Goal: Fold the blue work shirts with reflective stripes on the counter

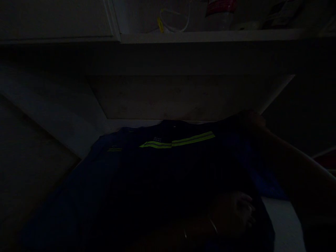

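Note:
The view is very dark. A dark blue work jacket [168,171] lies spread out, its collar at the far side and a yellow-green reflective stripe [193,139] across the chest. My right hand [254,119] is at the jacket's right shoulder, its fingers lost in the dark. Lower down, my left hand [238,211] rests over the right side of the jacket with fingers curled; what is in them, if anything, is hidden. A bracelet [213,224] circles that wrist. Beside the jacket at left, partly under it, is another blue garment [89,182] with thin yellow stripes.
A pale shelf edge [210,36] runs across the top, holding a white looped cord [174,29] with a yellow end and a red package [222,6]. A panel [162,98] stands behind the garments. Pale surface [285,224] shows at lower right.

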Demonstrator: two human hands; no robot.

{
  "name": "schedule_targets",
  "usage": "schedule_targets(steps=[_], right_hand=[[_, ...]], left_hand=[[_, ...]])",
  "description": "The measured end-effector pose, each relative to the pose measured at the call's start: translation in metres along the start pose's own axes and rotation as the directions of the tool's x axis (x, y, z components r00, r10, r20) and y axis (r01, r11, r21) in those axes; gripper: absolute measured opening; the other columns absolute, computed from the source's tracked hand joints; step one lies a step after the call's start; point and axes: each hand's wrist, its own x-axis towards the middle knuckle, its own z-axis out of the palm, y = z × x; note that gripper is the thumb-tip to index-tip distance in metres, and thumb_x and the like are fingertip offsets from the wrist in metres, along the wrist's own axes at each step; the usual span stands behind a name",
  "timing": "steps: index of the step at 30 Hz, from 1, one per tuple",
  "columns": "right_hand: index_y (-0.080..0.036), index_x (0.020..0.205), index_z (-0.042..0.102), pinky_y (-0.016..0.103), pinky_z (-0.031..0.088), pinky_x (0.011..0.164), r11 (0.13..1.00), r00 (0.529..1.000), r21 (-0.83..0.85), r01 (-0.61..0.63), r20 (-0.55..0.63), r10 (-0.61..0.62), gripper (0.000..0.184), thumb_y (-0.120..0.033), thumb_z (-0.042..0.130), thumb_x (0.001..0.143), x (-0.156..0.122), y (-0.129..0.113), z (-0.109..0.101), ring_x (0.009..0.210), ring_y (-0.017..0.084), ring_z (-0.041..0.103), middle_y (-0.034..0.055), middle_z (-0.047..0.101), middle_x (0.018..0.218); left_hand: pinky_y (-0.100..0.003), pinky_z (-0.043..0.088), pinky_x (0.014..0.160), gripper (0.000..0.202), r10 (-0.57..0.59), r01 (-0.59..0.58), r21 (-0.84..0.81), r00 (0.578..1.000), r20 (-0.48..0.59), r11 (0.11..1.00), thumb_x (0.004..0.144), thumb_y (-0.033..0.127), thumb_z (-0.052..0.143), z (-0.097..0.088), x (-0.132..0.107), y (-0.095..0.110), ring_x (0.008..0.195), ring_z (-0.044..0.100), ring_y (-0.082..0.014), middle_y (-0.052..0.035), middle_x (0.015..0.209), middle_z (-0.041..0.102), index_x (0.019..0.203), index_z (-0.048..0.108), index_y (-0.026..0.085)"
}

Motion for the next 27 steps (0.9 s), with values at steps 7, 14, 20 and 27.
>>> schedule_targets(steps=[7,14,20,27], right_hand=[[-0.015,0.132,0.056,0.062,0.041,0.097,1.000,0.993,-0.014,0.013,0.118,-0.012,0.049,-0.040,0.038,0.094,-0.080,0.001,0.050,0.126,0.042,0.047,0.0247,0.051,0.136],[-0.025,0.131,0.057,0.053,0.036,0.109,0.930,0.907,0.175,0.324,0.222,-0.358,0.047,-0.049,0.031,0.098,-0.224,-0.063,0.109,0.125,0.028,0.052,0.0091,0.055,0.138],[-0.030,0.125,0.060,0.058,0.027,0.113,0.939,0.921,0.203,0.276,0.223,-0.319,0.043,-0.049,0.031,0.099,-0.251,-0.068,0.123,0.126,0.026,0.052,0.0059,0.059,0.134],[-0.030,0.123,0.061,0.056,0.028,0.113,0.939,0.930,0.213,0.269,0.195,-0.311,0.041,-0.050,0.034,0.098,-0.247,-0.065,0.127,0.124,0.025,0.054,0.0041,0.061,0.133]], left_hand=[[-0.037,0.047,0.099,0.035,0.108,-0.026,0.315,0.963,-0.246,0.949,0.088,0.033,0.051,-0.072,-0.019,-0.034,0.109,0.061,-0.0214,-0.0085,0.121,0.066,0.117,0.065,0.019],[-0.044,0.037,0.106,0.039,0.358,0.511,0.798,0.714,-0.601,0.320,0.090,0.025,0.043,-0.264,-0.048,-0.056,0.125,0.046,-0.0291,-0.0152,0.135,0.052,0.126,0.055,0.015],[-0.047,0.039,0.101,0.038,0.286,0.694,0.678,0.617,-0.733,0.241,0.090,0.027,0.041,-0.350,-0.080,-0.068,0.120,0.051,-0.0313,-0.0171,0.128,0.059,0.122,0.058,0.016],[-0.038,0.051,0.064,0.039,0.113,0.889,0.294,0.272,-0.956,0.350,0.087,0.035,0.040,-0.426,-0.147,-0.077,0.078,0.069,-0.0301,-0.0193,0.090,0.072,0.105,0.065,0.010]])
